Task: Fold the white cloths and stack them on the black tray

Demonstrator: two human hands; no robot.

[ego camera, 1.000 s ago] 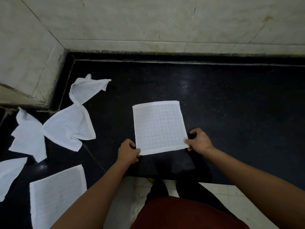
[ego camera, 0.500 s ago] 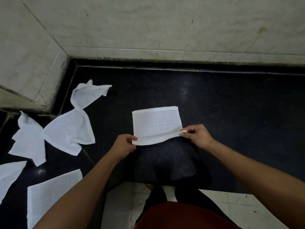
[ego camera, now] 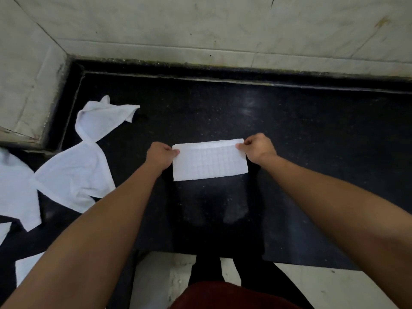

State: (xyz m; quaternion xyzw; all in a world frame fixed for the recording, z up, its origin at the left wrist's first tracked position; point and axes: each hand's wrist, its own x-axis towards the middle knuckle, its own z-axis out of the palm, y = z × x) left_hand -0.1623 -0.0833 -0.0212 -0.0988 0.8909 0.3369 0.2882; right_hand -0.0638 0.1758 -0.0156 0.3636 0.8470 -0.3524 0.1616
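A white checked cloth (ego camera: 210,162) lies folded in half on the black speckled surface (ego camera: 289,141), forming a wide rectangle. My left hand (ego camera: 160,156) pinches its far left corner and my right hand (ego camera: 257,148) pinches its far right corner, holding the top layer over the far edge. To the left lie loose crumpled white cloths: one (ego camera: 100,123) near the wall corner, one (ego camera: 73,179) below it, another (ego camera: 15,190) at the left edge. A flat cloth (ego camera: 26,268) shows partly behind my left forearm. I cannot tell the black tray apart from the dark surface.
A pale tiled wall (ego camera: 200,30) runs along the back and the left side. The black surface ends in a front edge near my legs, with light floor tiles (ego camera: 334,286) below. The dark surface stretches bare to the right of the folded cloth.
Both hands lifted the cloth's near edge and carried it away from me to the far edge, folding the cloth in half. The loose cloths on the left stayed put.
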